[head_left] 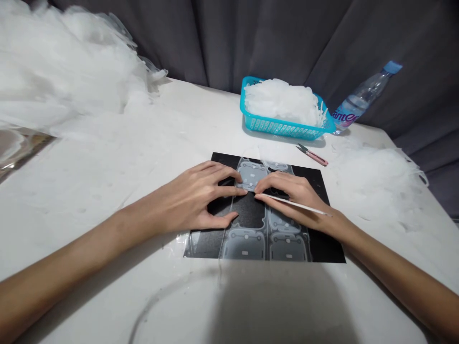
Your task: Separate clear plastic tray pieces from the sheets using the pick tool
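A black mat (322, 248) lies on the white table, with a clear film sheet of pre-cut rounded shapes (251, 243) on top of it. My left hand (195, 198) rests flat on the sheet, fingers stretched out and pressing one cut piece (251, 174) near the far edge. My right hand (294, 193) meets it at the same piece, fingers closed round a thin white stick (297, 204) that lies across its back, tip pointing left.
A turquoise basket (283, 126) full of clear film pieces stands behind the mat. Beside it lie small snips (311, 154) and a tilted plastic water bottle (362, 98). Heaps of clear film scraps sit at far left (64, 81) and at right (376, 181). Grey curtain behind.
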Action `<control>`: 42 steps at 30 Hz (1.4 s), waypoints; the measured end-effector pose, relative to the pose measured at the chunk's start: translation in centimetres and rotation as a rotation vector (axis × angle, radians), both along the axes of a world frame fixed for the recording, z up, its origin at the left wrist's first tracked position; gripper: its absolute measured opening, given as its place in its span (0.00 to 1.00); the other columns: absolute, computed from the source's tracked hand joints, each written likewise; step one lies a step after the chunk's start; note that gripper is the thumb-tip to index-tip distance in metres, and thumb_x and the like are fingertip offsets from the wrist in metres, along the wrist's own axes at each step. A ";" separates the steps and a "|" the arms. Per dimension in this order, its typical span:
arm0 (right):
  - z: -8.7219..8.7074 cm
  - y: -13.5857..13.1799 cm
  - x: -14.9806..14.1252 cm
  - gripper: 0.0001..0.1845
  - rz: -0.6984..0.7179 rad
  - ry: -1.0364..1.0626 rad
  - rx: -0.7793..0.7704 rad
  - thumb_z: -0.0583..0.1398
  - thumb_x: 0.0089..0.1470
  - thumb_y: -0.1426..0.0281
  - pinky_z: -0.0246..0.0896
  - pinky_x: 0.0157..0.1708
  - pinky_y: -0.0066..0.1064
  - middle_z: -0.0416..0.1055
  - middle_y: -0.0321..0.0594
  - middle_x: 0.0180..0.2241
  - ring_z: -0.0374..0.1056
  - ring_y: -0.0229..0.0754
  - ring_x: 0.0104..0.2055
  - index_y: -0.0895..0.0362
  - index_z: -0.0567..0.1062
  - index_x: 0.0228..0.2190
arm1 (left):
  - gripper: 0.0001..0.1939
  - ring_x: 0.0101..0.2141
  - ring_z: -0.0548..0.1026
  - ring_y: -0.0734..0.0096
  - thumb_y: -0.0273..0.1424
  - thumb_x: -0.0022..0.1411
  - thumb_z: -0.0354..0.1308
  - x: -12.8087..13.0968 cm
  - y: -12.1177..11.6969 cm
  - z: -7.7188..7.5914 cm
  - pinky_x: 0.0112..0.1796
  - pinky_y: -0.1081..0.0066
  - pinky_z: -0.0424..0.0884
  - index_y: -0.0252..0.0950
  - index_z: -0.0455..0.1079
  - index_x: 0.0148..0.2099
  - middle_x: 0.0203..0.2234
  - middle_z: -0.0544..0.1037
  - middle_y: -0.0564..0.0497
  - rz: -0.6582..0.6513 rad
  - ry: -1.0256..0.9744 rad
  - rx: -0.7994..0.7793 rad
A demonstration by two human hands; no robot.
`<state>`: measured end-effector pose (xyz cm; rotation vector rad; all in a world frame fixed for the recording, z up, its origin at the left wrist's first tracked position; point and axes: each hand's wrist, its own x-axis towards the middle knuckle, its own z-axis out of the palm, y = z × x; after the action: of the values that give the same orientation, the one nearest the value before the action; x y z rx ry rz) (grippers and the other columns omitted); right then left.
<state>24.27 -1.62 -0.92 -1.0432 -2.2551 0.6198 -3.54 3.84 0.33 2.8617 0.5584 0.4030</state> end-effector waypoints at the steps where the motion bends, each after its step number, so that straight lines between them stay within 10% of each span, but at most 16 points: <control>1: -0.1 0.0 -0.1 0.05 0.001 -0.010 0.017 0.61 0.70 0.68 0.71 0.52 0.38 0.81 0.41 0.44 0.77 0.45 0.49 0.53 0.77 0.44 | 0.21 0.53 0.77 0.52 0.43 0.70 0.59 0.0 0.0 0.0 0.58 0.52 0.70 0.43 0.78 0.61 0.57 0.78 0.43 0.001 -0.001 -0.001; 33: 0.7 -0.2 0.1 0.05 0.043 -0.197 0.134 0.56 0.71 0.71 0.69 0.44 0.34 0.79 0.44 0.41 0.77 0.44 0.43 0.55 0.74 0.43 | 0.19 0.51 0.77 0.52 0.40 0.68 0.62 0.4 -0.3 0.4 0.57 0.54 0.68 0.41 0.80 0.58 0.54 0.78 0.44 0.003 0.005 -0.016; 42: -0.8 -0.5 -0.4 0.06 0.004 -0.230 0.367 0.58 0.71 0.72 0.73 0.44 0.31 0.82 0.43 0.41 0.79 0.41 0.43 0.57 0.76 0.42 | 0.20 0.52 0.76 0.52 0.40 0.69 0.61 0.2 -0.3 0.1 0.58 0.53 0.68 0.42 0.79 0.59 0.56 0.77 0.43 0.010 -0.008 -0.032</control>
<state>23.92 -2.13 -1.72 -0.9615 -2.4442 0.0790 -3.29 3.51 0.42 2.8267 0.5728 0.4024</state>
